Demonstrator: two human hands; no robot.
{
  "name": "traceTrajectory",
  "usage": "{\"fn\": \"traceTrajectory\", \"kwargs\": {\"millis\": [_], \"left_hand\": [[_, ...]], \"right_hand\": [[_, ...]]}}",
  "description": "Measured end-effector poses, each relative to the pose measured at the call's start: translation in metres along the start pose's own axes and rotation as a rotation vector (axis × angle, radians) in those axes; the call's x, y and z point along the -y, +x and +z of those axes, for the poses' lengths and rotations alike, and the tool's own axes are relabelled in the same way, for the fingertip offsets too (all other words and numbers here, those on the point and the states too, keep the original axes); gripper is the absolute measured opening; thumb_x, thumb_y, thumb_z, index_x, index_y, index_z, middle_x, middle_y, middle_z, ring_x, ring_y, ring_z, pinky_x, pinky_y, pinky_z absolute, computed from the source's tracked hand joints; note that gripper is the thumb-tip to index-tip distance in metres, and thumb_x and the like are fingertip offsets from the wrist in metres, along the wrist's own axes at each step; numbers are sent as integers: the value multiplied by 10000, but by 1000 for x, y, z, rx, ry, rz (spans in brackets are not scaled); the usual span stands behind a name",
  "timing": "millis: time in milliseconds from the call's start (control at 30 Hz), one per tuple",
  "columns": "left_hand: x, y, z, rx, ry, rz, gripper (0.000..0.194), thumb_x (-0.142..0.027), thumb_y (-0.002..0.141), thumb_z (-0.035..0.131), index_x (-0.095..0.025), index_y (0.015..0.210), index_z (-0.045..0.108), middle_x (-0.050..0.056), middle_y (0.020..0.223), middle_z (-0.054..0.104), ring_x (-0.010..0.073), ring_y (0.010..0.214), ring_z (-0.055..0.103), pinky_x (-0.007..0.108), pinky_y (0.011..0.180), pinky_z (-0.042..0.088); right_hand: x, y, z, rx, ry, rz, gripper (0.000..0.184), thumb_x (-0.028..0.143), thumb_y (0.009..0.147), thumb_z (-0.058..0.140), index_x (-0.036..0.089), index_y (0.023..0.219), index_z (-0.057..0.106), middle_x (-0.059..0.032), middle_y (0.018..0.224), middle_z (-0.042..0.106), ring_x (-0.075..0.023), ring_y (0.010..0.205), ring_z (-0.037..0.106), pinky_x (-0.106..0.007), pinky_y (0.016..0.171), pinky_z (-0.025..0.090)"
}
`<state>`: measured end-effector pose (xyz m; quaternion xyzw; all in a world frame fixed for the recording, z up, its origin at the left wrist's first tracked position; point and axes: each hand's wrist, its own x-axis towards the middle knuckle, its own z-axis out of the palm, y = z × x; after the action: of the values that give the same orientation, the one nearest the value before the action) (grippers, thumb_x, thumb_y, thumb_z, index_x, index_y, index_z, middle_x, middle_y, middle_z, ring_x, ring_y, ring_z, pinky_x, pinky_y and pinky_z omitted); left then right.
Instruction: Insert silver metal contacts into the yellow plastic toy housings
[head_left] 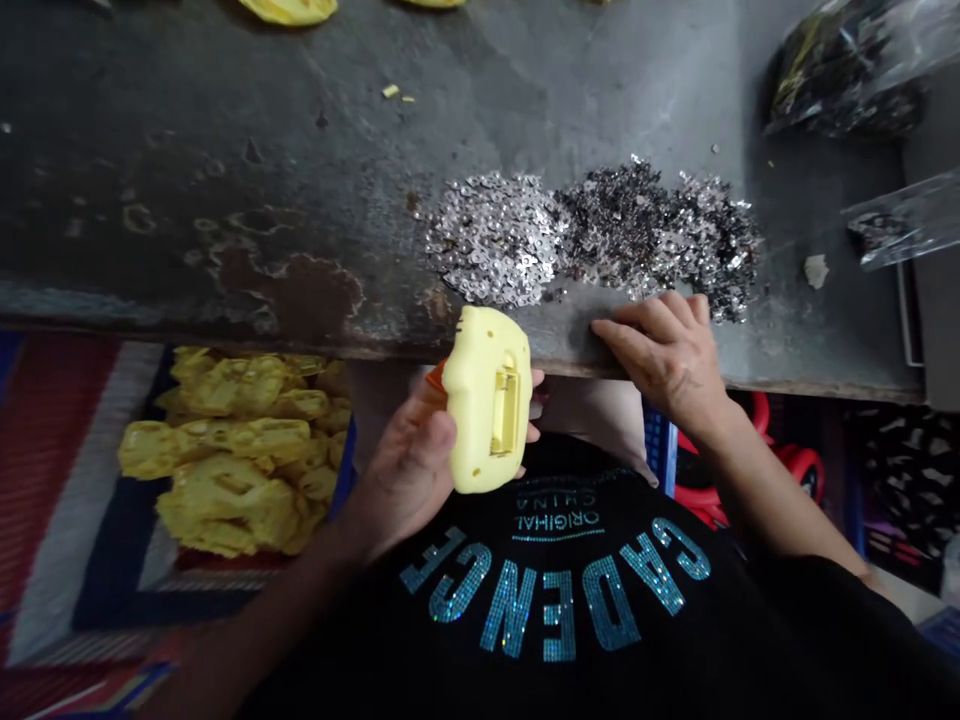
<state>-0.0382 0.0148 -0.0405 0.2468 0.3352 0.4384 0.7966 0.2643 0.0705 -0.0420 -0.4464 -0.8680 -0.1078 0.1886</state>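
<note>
My left hand (415, 465) is wrapped round a pale yellow plastic toy casing (474, 420), just below the table's front edge. A long rectangular recess like a battery compartment faces up in it, and a bit of orange shows at its left side. My right hand (670, 355) rests at the table edge with fingers curled and fingertips pressed together. Whatever they may hold is hidden. Right in front of that hand lie small dark metal pieces (619, 215), with a heap of shiny flat metal tabs (495, 235) to their left and more metal pieces (716, 240) to their right.
Yellow casings (240, 450) fill a container below the table at left. Clear bags of metal parts (847, 80) lie at the right. Another yellow part (289, 8) sits at the worn metal table's (187, 120) far side. Something red (799, 475) stands below at right.
</note>
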Motion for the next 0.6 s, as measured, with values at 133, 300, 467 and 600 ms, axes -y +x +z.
{"fn": "traceTrajectory", "kwargs": {"millis": [133,300,467,600], "left_hand": [[-1,0,5,0,30,-90,724,-787,1059,706,-239,1531,750,143,1552,810,298,1018,882,315,687,760],[3,4,11,32,77,-112,808,-807,1050,684,-218,1602,725,135,1546,811,312,1047,855,287,662,728],[7,4,18,13,112,-88,822,-793,1047,702,-188,1602,728,155,1534,813,308,1031,846,281,641,708],[6,1,21,35,133,-81,777,-783,1045,717,-220,1580,744,150,1553,801,316,1059,845,291,644,707]], "right_hand": [[3,-26,-11,29,169,131,180,222,1128,718,351,1193,826,-18,1071,830,-247,929,627,-443,852,403],[2,-32,-18,107,439,292,113,290,1115,738,309,1108,849,-47,1051,816,-271,998,712,-456,896,489],[-4,-17,-17,139,543,307,103,275,1078,742,259,1069,843,-65,1019,775,-287,998,717,-441,882,527],[-5,-9,-13,193,496,248,102,263,1063,724,256,993,798,-53,977,734,-275,940,654,-436,876,468]]}}
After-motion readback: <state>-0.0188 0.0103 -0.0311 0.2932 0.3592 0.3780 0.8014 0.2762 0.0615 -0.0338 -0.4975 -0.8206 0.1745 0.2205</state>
